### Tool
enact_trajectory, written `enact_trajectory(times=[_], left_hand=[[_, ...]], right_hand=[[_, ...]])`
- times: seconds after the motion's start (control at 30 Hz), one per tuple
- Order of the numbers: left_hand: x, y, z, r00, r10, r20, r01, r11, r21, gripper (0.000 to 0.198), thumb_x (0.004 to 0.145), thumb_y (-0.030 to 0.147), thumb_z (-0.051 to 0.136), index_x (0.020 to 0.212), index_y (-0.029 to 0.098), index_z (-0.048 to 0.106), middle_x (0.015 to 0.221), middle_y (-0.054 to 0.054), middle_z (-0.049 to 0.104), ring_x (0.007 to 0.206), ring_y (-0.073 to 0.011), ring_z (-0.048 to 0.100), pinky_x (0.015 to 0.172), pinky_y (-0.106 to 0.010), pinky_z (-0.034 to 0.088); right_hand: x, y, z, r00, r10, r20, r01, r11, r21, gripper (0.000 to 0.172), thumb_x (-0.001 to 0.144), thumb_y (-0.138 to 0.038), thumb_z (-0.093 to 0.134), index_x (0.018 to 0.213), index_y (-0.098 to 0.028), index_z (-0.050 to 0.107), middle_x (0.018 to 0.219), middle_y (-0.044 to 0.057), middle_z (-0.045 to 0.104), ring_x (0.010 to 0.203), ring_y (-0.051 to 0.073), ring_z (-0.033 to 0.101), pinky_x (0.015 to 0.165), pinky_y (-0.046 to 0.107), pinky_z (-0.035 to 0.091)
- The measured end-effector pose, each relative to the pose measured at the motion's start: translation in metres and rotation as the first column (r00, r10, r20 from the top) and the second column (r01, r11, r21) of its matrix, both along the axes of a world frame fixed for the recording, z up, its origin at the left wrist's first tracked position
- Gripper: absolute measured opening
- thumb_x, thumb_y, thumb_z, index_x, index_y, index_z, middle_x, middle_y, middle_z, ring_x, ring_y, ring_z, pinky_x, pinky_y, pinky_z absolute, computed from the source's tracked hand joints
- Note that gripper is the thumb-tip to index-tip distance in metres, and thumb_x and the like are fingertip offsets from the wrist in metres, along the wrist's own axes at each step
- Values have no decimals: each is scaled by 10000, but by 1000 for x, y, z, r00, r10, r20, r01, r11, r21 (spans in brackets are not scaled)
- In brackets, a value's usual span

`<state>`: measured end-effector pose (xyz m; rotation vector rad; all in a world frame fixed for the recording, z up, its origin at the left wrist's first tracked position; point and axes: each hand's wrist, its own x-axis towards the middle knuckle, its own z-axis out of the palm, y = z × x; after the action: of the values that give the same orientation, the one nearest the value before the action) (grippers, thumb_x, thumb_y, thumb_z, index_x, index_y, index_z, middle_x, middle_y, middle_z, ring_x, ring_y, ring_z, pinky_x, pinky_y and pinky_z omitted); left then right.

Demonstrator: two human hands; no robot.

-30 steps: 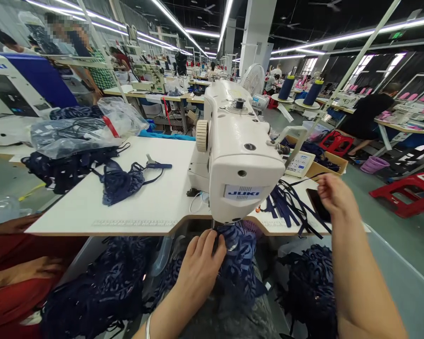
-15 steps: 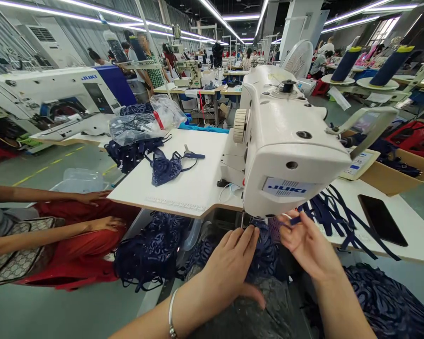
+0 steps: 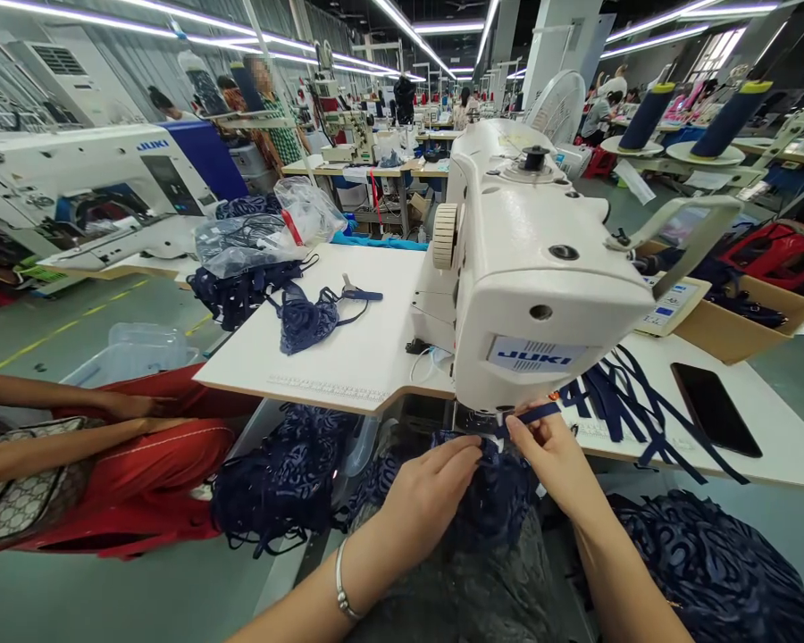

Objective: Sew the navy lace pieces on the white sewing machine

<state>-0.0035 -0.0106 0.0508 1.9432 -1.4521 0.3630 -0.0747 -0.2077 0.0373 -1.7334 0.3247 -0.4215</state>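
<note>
Under the head of the white sewing machine (image 3: 549, 277), both my hands are at a navy patterned bra (image 3: 502, 491). My left hand (image 3: 429, 487), with a silver bangle on the wrist, pinches the bra's upper edge left of the needle area. My right hand (image 3: 549, 451) is closed on a navy strap (image 3: 540, 413) just to the right, close below the machine head. The fingers partly hide where strap and bra meet. Another navy bra (image 3: 308, 320) lies on the white table (image 3: 348, 375) to the left.
Loose navy straps (image 3: 609, 402) and a black phone (image 3: 716, 409) lie on the right of the table. Heaps of navy bras (image 3: 278, 473) hang at the left and lie at the lower right. A seated person in red trousers (image 3: 167, 464) is close at left.
My left hand has gone from stretched fingers to a pinch on the bra edge. My right hand has moved slightly left and down with the strap. The neighbour's hands have drawn back.
</note>
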Motion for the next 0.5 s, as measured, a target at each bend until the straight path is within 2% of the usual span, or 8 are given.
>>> enact_trajectory(times=[0.07, 0.13, 0.23, 0.33, 0.43, 0.5], left_hand=[[0, 0, -1, 998, -30, 50, 28, 999, 39, 270, 981, 122, 396, 1199, 121, 554, 1225, -101, 644, 1159, -134, 592, 984, -254, 509], [-1, 0, 0, 987, -89, 137, 69, 987, 142, 311, 984, 125, 376, 1245, 102, 544, 1276, -114, 616, 1203, -160, 556, 1013, -295, 489], [-1, 2, 3, 957, -121, 265, 49, 963, 264, 351, 986, 138, 379, 1306, 103, 518, 1328, -107, 585, 1200, -181, 536, 1015, -331, 465], [2, 3, 6, 935, -84, 343, -15, 961, 277, 352, 996, 163, 392, 1323, 152, 519, 1334, -82, 583, 1236, -182, 503, 1072, -374, 399], [5, 3, 8, 918, -152, 367, 51, 961, 271, 336, 988, 143, 415, 1299, 123, 541, 1299, -77, 601, 1261, -187, 490, 1132, -393, 350], [6, 2, 9, 907, -187, 378, 91, 962, 257, 328, 975, 119, 434, 1280, 105, 556, 1286, -70, 608, 1236, -184, 514, 1136, -384, 368]], right_hand=[[0, 3, -2, 1000, 14, -26, -15, 1000, -24, 258, 932, -453, 582, 1019, -220, 512, 798, -1, 510, 685, 168, 471, 617, 285, 385], [0, 6, -5, 999, 12, -37, -13, 1000, -19, 261, 920, -454, 597, 1003, -218, 524, 799, 3, 517, 699, 176, 477, 633, 288, 388], [2, 10, -10, 999, -2, -35, 5, 996, 88, 306, 886, -490, 637, 983, -217, 538, 790, -1, 523, 716, 182, 486, 650, 283, 391], [4, 15, -12, 999, -40, -23, 44, 977, 208, 316, 868, -506, 661, 952, -224, 547, 795, -3, 536, 738, 179, 492, 661, 272, 392], [4, 19, -9, 995, -88, -47, 96, 970, 223, 309, 869, -503, 668, 938, -225, 553, 804, 3, 551, 753, 178, 504, 658, 270, 393], [3, 19, -7, 993, -79, -83, 95, 972, 214, 317, 878, -514, 657, 953, -224, 555, 836, 13, 568, 771, 183, 523, 656, 275, 398]])
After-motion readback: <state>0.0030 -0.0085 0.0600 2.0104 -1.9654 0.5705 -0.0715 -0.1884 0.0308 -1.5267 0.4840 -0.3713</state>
